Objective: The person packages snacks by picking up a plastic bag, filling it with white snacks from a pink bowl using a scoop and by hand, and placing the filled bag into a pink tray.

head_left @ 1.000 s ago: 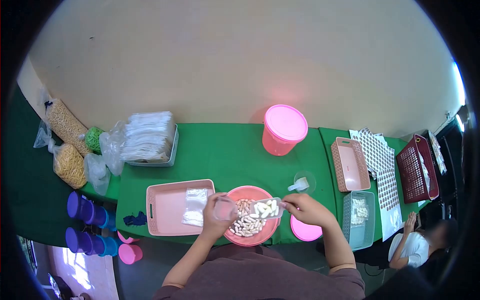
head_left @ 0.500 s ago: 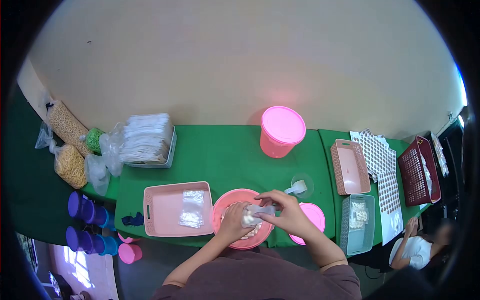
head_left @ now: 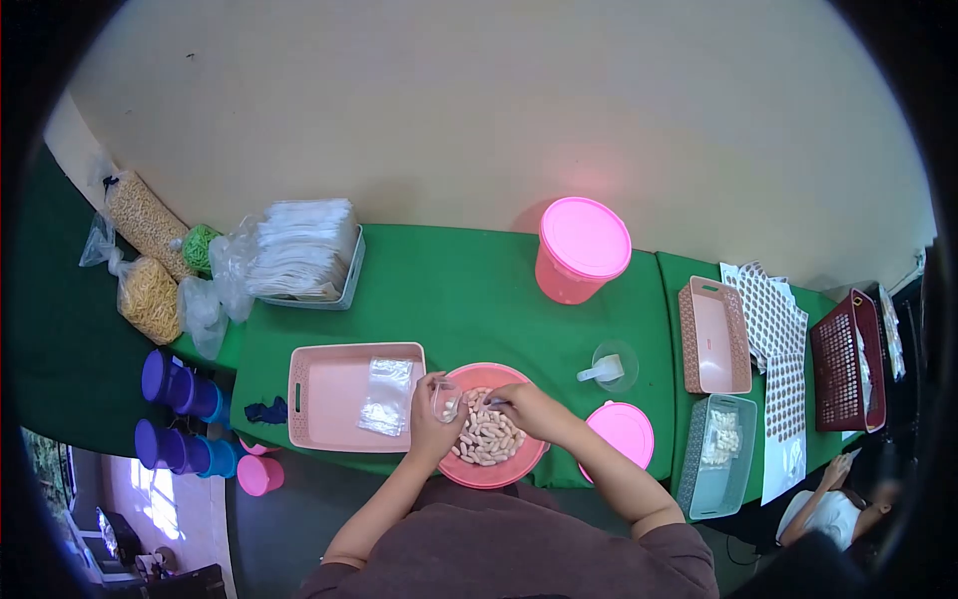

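Note:
My left hand (head_left: 431,424) holds a small clear plastic bag (head_left: 446,401) with its mouth spread, over the left rim of a pink basin (head_left: 537,462). A pale piece or two shows inside the bag. Pale, finger-shaped snacks (head_left: 487,437) fill the basin. Over its upper right side is my right hand (head_left: 521,407), fingers closed. A greyish bit shows at its fingertips, too small to name. Left of the basin, a pink tray (head_left: 334,399) contains a stack of flat clear bags (head_left: 386,396).
A pink lidded tub (head_left: 584,250) stands at the back. A white scoop (head_left: 602,369) rests on a clear round dish, near a pink lid (head_left: 621,439). Rightward are a pink basket (head_left: 715,339), a blue-grey basket (head_left: 718,479) with filled bags, and sticker sheets (head_left: 778,339). A person sits far right.
My hands have moved apart: the left keeps a bag, now wide at the mouth, while the right has shifted off it to the basin's right side. The view has shifted slightly.

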Demonstrator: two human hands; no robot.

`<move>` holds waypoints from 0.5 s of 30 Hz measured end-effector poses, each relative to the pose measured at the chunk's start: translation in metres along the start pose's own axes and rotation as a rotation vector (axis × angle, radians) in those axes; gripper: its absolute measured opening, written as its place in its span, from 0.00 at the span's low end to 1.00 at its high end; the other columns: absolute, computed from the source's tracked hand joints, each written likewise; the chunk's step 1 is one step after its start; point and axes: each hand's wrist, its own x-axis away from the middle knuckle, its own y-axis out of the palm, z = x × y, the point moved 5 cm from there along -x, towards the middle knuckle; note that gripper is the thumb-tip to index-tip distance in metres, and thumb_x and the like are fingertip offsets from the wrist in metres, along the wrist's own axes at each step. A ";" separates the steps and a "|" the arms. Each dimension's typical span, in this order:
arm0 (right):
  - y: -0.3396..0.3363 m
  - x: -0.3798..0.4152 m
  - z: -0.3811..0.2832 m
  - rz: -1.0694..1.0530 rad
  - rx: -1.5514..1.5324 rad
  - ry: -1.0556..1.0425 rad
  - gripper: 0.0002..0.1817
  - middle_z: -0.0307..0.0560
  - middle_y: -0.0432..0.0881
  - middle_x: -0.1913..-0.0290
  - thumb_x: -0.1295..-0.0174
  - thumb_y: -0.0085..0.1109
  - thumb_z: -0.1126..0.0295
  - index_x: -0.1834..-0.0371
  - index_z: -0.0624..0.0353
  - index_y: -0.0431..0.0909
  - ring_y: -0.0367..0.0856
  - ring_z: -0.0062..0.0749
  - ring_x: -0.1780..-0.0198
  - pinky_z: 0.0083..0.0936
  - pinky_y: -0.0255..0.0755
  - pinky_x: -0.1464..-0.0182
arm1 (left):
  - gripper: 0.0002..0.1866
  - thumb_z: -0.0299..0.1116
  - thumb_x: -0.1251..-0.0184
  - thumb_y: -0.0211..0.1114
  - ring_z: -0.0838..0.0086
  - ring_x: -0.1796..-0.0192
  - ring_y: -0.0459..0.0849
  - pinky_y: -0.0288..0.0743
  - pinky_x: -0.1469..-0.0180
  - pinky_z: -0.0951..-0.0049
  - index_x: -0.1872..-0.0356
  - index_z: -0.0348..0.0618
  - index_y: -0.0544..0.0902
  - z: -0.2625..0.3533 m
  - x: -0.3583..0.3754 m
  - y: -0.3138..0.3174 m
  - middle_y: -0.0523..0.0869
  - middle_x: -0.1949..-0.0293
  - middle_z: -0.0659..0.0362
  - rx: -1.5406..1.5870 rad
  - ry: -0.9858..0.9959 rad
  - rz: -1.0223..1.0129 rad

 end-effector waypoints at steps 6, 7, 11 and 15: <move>0.088 -0.017 0.070 -0.517 0.082 0.068 0.11 0.56 0.84 0.59 0.41 0.52 0.75 0.56 0.63 0.80 0.82 0.44 0.55 0.36 0.73 0.50 | 0.29 0.28 0.50 0.70 0.57 0.47 0.77 0.70 0.43 0.61 0.45 0.40 0.69 -0.002 0.001 0.000 0.77 0.52 0.49 0.071 -0.056 -0.014; 0.091 -0.011 0.063 -0.648 0.012 0.069 0.12 0.56 0.84 0.58 0.41 0.52 0.74 0.55 0.64 0.79 0.82 0.44 0.54 0.37 0.73 0.50 | 0.29 0.28 0.50 0.70 0.57 0.47 0.77 0.70 0.43 0.61 0.45 0.40 0.69 -0.002 0.001 -0.001 0.77 0.52 0.49 0.069 -0.058 -0.013; 0.081 -0.008 0.066 -0.586 -0.113 0.187 0.14 0.54 0.83 0.58 0.38 0.50 0.74 0.50 0.65 0.75 0.82 0.38 0.57 0.33 0.75 0.52 | 0.28 0.27 0.48 0.69 0.62 0.50 0.78 0.70 0.44 0.63 0.45 0.40 0.69 -0.002 0.000 0.000 0.79 0.57 0.51 0.059 -0.028 -0.018; 0.053 -0.002 0.044 -0.382 -0.508 0.391 0.13 0.48 0.82 0.58 0.30 0.47 0.70 0.46 0.64 0.72 0.83 0.29 0.56 0.28 0.80 0.56 | 0.27 0.25 0.46 0.68 0.66 0.53 0.80 0.71 0.46 0.67 0.45 0.39 0.68 -0.001 0.000 0.000 0.80 0.60 0.53 0.026 0.009 -0.007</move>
